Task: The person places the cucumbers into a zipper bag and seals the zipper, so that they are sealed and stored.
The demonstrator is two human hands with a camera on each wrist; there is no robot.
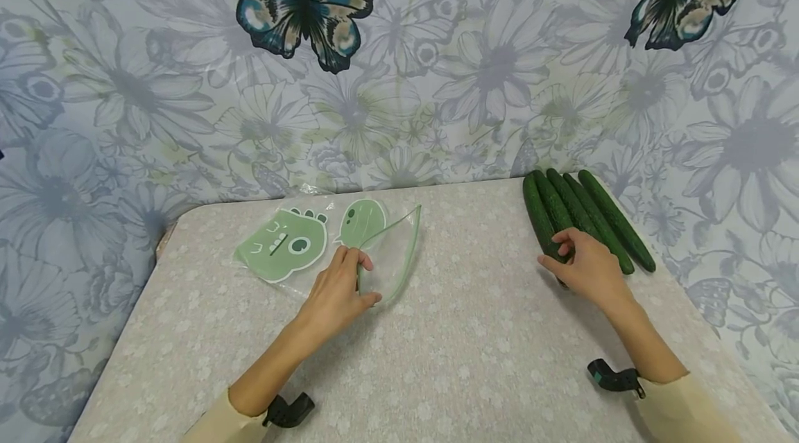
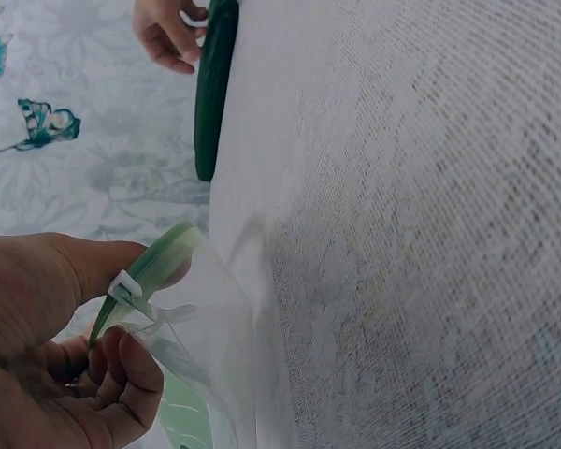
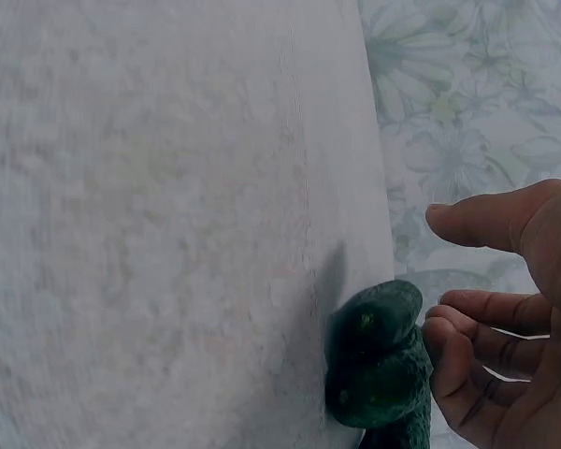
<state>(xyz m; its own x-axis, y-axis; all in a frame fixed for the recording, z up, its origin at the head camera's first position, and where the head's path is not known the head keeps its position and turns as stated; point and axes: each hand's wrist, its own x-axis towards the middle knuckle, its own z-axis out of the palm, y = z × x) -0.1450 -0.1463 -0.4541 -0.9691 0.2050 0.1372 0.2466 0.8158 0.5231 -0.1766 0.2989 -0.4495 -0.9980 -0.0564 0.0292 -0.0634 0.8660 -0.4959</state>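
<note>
A clear plastic zip bag (image 1: 290, 245) with green cartoon prints lies at the left of the table, its green-edged mouth spread open. At that mouth my left hand (image 1: 337, 290) holds the rim; in the left wrist view the thumb and curled fingers take hold of the green zip strip (image 2: 159, 262) beside its white slider (image 2: 126, 288). Several dark green cucumbers (image 1: 587, 207) lie side by side at the right. Over the near end of the leftmost ones hovers my right hand (image 1: 589, 266), thumb apart from loosely bent fingers. The cucumber ends (image 3: 374, 374) show close to those fingertips, with no grip on them.
A pale patterned cloth covers the table (image 1: 462, 332). Behind it, a fabric backdrop (image 1: 399, 82) with flowers and butterflies meets the back edge. Black camera mounts (image 1: 290, 410) sit on both wrists.
</note>
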